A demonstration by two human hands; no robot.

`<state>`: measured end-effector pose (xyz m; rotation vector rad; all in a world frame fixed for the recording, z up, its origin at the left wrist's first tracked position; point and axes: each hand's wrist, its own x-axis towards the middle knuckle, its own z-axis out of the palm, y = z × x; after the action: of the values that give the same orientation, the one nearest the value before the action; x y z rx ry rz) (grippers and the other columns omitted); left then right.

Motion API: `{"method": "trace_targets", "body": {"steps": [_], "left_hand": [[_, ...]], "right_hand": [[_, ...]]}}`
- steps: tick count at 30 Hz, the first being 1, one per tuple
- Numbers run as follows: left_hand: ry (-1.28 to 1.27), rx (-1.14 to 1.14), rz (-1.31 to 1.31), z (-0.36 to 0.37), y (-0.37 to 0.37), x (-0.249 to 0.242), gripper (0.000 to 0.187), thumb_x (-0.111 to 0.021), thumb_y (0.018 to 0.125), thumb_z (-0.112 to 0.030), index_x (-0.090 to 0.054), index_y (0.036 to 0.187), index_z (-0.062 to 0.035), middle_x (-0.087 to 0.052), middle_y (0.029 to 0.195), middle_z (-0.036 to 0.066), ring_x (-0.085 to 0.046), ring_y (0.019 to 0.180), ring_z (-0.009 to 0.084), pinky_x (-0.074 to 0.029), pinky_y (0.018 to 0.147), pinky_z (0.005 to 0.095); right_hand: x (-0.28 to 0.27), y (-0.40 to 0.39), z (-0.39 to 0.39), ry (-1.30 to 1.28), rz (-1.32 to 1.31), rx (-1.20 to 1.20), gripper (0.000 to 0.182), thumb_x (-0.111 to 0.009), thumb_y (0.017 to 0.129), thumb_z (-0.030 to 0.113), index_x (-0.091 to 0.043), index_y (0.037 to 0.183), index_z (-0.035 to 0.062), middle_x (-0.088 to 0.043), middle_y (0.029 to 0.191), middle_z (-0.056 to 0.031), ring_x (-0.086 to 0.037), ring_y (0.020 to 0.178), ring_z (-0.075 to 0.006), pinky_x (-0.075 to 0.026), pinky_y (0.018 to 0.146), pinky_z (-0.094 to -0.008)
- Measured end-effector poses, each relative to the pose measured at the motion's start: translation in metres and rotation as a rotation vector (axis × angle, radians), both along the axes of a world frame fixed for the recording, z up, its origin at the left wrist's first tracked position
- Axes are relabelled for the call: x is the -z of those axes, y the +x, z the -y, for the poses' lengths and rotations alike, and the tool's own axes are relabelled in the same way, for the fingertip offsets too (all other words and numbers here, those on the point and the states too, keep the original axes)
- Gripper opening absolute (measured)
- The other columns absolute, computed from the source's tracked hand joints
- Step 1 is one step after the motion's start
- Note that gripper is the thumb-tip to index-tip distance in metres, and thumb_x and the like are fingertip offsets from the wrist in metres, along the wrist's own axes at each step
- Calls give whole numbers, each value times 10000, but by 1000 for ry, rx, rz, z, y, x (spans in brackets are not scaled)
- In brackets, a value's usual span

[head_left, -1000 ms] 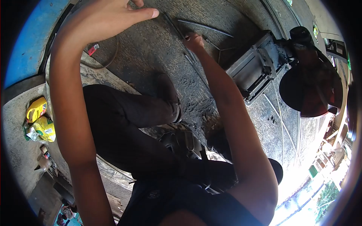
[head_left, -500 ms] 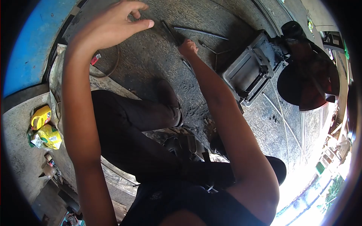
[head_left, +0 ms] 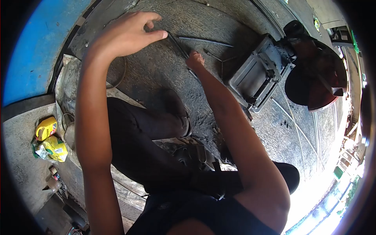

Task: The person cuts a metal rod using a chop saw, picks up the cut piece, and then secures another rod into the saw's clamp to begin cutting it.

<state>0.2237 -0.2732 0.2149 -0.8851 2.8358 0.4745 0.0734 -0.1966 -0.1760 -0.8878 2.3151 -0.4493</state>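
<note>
1. Gripping the dark bar (head_left: 178,45) with the right hand (head_left: 195,60), in curled, closed fingers.
2. Holding the left hand (head_left: 133,34) above the floor (head_left: 156,78) — loosely spread, with thumb and bent fingers apart.
3. Slanting the bar between both hands, with its upper end just beside the left thumb; hard to tell if touching.
4. On the floor nearby: a rod (head_left: 205,40) and a T-shaped tool (head_left: 221,61).
5. Farther right: a machine (head_left: 270,64) with a round guard (head_left: 313,80).
6. Far left: a yellow bottle (head_left: 46,128) beside a yellow bag (head_left: 55,149).
</note>
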Motion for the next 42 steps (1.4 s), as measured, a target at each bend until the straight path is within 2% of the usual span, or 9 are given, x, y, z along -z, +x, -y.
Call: {"method": "trace_targets", "body": {"steps": [13,16,18,22,29,31,34,39,42], "left_hand": [[-8,-6,27,7,3,6,600,-622,889,-471,-518,1353,-105,-601,1213,134,-600,1079,267,-490,906,370],[-4,0,2,7,2,5,607,-623,887,-473,-517,1352,-99,-600,1212,134,-595,1105,279,-484,918,378],[46,-2,47,6,0,-2,622,-624,883,-477,-515,1352,-85,-601,1208,132,-590,1121,296,-473,936,388],[36,19,33,5,-3,-5,627,-624,881,-474,-517,1349,-71,-611,1187,125,-589,1117,311,-457,959,402],[-28,79,-7,-14,-24,-6,659,-623,882,-464,-484,1376,-50,-617,1207,136,-572,1164,300,-439,982,426],[-61,92,-23,-31,-27,-10,663,-622,883,-463,-480,1380,-48,-615,1221,137,-569,1171,299,-437,985,431],[-30,119,20,-66,-35,-23,654,-617,886,-464,-485,1378,-55,-615,1224,135,-567,1173,305,-432,991,439],[-78,248,-60,-93,-37,-29,665,-651,862,-455,-513,1341,-15,-631,1193,196,-618,1095,324,-487,907,417],[-71,214,5,-102,-36,-31,639,-622,877,-474,-499,1372,-87,-605,1230,138,-555,1198,341,-448,976,449]], "right_hand": [[42,-20,8,37,-53,20,372,-588,817,236,-632,1147,70,-630,1190,-152,-607,1122,-321,-491,919,-411],[19,-38,-17,52,-146,-502,262,-604,801,258,-704,991,107,-693,1015,-122,-652,1026,-280,-525,843,-370],[7,-43,-34,-240,155,-456,274,-686,762,219,-740,956,33,-694,817,-100,-647,694,-196,-528,618,-333],[-45,-43,-85,-346,481,-309,251,-694,773,224,-755,983,101,-641,721,-12,-527,580,-128,-408,484,-289],[-104,-24,-178,-369,473,-163,290,-666,796,281,-746,961,56,-684,753,-50,-611,704,-158,-489,597,-335],[-51,-29,-199,-565,248,-417,286,-618,811,267,-741,948,47,-718,817,-92,-659,731,-232,-528,662,-387],[-22,-19,-222,-166,-318,-670,254,-575,805,225,-735,864,38,-719,881,-156,-684,808,-335,-544,748,-431],[-7,14,-277,67,-41,72,312,-542,811,214,-664,1045,47,-638,1157,-194,-612,1100,-366,-437,964,-550],[-23,21,-305,137,-72,-87,325,-514,836,163,-635,1119,60,-593,1232,-176,-566,1157,-377,-336,1014,-619]]}}
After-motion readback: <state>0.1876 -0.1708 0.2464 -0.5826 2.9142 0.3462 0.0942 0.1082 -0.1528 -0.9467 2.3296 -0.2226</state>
